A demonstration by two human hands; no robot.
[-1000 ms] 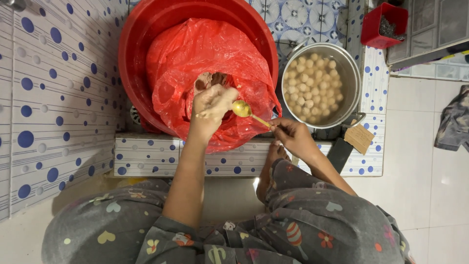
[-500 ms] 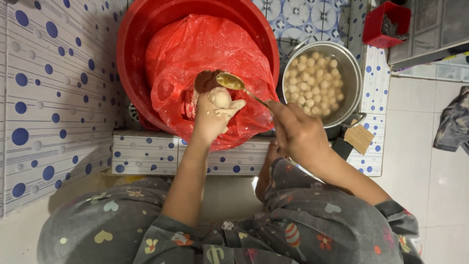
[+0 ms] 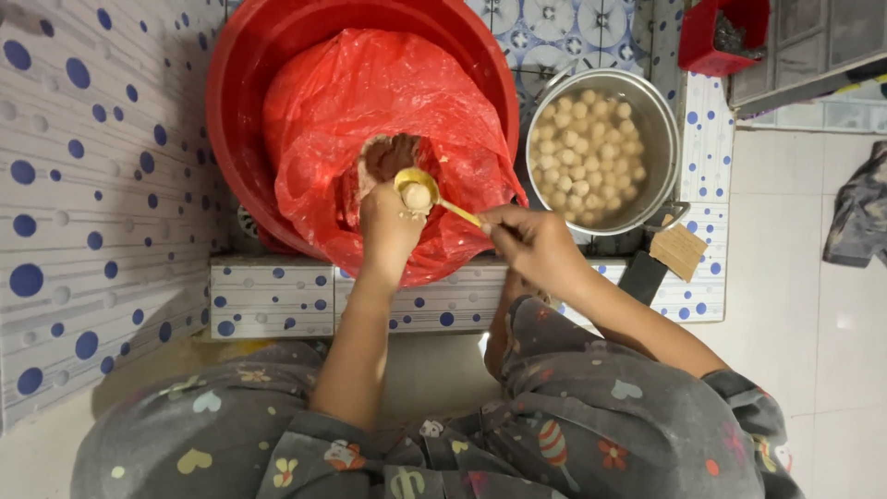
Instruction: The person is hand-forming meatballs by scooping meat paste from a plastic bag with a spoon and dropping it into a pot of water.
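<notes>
So the landmark here is the big red basin (image 3: 240, 139), lined with a red plastic bag (image 3: 370, 102) holding brownish paste. The left hand (image 3: 388, 226) sits at the bag's near edge, its grip squeezed shut on a lump of paste. The right hand (image 3: 531, 245), just right of the basin's near rim, has its grip pinched tight on the handle of a yellow spoon (image 3: 434, 199), whose bowl carries a pale ball right above the left hand. Right of the basin stands a steel pot (image 3: 661, 139) full of pale balls in water.
</notes>
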